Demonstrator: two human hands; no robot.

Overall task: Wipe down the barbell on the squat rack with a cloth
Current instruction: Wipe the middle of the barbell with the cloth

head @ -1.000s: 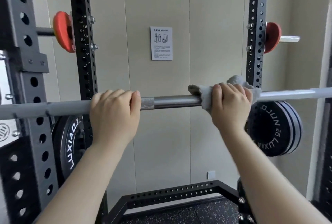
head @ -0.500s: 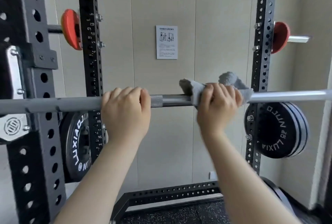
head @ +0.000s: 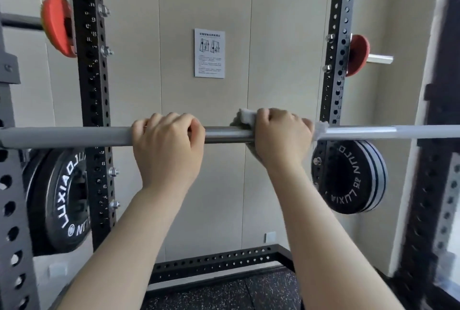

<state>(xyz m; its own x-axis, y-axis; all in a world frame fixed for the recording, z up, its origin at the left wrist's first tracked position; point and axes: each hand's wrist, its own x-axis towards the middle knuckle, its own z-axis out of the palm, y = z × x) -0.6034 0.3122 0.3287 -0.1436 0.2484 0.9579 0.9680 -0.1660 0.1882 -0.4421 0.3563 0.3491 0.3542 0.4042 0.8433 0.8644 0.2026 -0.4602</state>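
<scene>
"LUXIAOJUN" on left black plate, same lettering partly readable on right plate, wall notice text illegible

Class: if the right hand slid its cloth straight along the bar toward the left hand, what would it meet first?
Bare bar, then the left hand gripping it. The right hand and cloth look a short gap away.

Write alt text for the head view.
Two bare hands grip a barbell on a squat rack: the left hand holds it bare, the right hand wraps a grey cloth around it. Black weight plates hang behind.
</scene>
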